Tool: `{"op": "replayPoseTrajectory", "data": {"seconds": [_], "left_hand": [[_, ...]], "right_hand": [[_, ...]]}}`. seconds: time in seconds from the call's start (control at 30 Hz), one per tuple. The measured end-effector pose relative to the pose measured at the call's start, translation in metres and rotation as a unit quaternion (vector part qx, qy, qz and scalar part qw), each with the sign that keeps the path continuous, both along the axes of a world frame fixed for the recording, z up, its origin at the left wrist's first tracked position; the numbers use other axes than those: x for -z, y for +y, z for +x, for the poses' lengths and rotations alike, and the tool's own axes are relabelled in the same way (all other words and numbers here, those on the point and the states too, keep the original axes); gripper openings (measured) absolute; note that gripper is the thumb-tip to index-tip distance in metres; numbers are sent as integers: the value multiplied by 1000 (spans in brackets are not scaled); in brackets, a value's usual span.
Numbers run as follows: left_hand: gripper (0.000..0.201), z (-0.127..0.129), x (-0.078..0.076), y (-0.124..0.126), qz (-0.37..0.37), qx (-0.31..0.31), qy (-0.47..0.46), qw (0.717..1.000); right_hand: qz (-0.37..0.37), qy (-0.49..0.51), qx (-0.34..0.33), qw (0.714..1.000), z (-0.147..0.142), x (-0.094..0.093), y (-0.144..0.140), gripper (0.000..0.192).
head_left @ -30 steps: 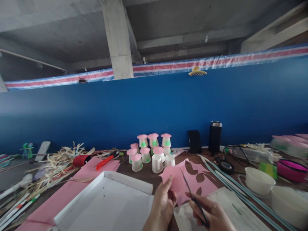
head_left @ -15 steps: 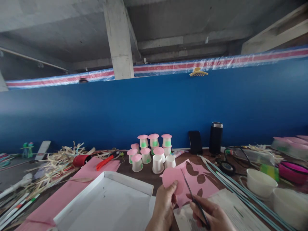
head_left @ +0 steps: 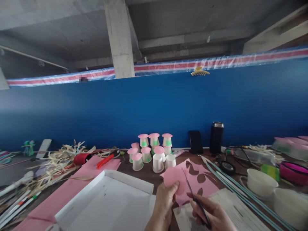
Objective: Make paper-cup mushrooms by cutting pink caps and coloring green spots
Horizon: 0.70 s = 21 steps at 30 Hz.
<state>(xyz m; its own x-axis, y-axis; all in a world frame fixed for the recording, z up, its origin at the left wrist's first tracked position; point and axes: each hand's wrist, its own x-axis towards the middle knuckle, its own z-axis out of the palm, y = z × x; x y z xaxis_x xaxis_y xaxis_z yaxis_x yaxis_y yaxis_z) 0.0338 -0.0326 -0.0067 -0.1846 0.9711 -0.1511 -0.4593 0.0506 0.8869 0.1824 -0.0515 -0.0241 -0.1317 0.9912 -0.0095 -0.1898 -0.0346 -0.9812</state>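
My left hand [head_left: 163,205] pinches a pink paper shape [head_left: 173,178] near the bottom centre. My right hand [head_left: 211,215] grips black scissors [head_left: 192,195] whose blades point up into that pink piece. Under them lies a pink paper sheet [head_left: 202,181] with several cut-out holes. A group of small white paper cups with pink caps [head_left: 151,150] stands just beyond on the brown table [head_left: 144,173].
A white shallow box lid [head_left: 106,202] lies at the lower left on pink sheets [head_left: 48,205]. Straw strips, a red cup [head_left: 81,158] and red cutter [head_left: 104,161] sit left. A black flask [head_left: 216,137], phone [head_left: 195,141], tape roll [head_left: 226,166], long green sticks [head_left: 240,189] and white bowls [head_left: 261,183] sit right.
My left hand has turned the pink piece slightly, so its edge now looks rounder. The scissors have stayed at its right edge. The view shifted a little.
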Motion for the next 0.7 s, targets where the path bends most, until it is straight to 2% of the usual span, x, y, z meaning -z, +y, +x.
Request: {"op": "replayPoseTrajectory", "data": {"seconds": [0.1, 0.17, 0.37, 0.7], "left_hand": [[38, 0, -4, -3, -12, 4, 8, 1000], [39, 1, -6, -4, -13, 9, 9, 1000], [41, 0, -2, -2, -9, 11, 12, 1000], [41, 0, -8, -5, -26, 9, 3, 1000]], "right_hand": [[-6, -11, 9, 1000, 2, 0, 0, 64], [-13, -20, -8, 1000, 4, -1, 1, 66], [-21, -16, -40, 999, 7, 0, 3, 64], [-12, -24, -20, 999, 7, 8, 5, 66]]}}
